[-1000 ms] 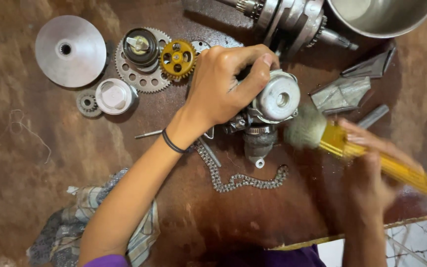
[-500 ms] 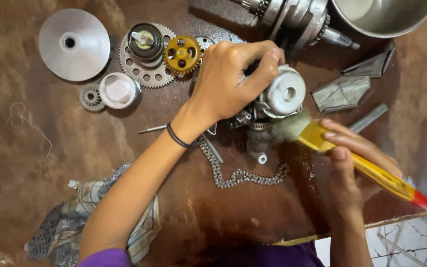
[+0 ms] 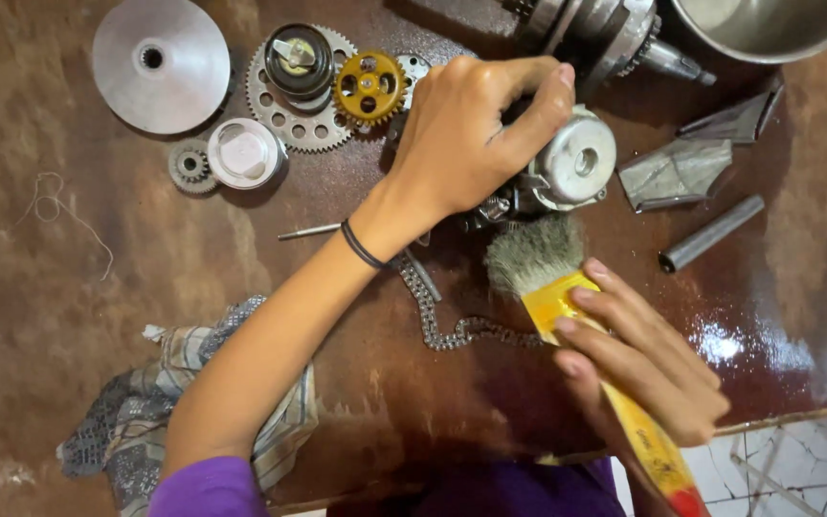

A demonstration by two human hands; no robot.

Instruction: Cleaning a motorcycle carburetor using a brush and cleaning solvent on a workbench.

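Fingers of the right hand [image 3: 648, 369] are wrapped round the yellow paintbrush [image 3: 567, 287], whose bristles have slid down and off the metal engine part [image 3: 567, 172] since a moment ago, so that face looks brushed over. Beyond, the left hand [image 3: 471, 134] clamps the part, silvery with a round cap, on the oily brown table [image 3: 98, 316], near the drive chain [image 3: 452, 325]

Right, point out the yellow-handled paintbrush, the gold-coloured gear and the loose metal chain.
yellow-handled paintbrush [image 3: 534, 253], head view, on the grey bristles.
gold-coloured gear [image 3: 368, 88], head view, on its face.
loose metal chain [image 3: 452, 334], head view, on the lower bend.
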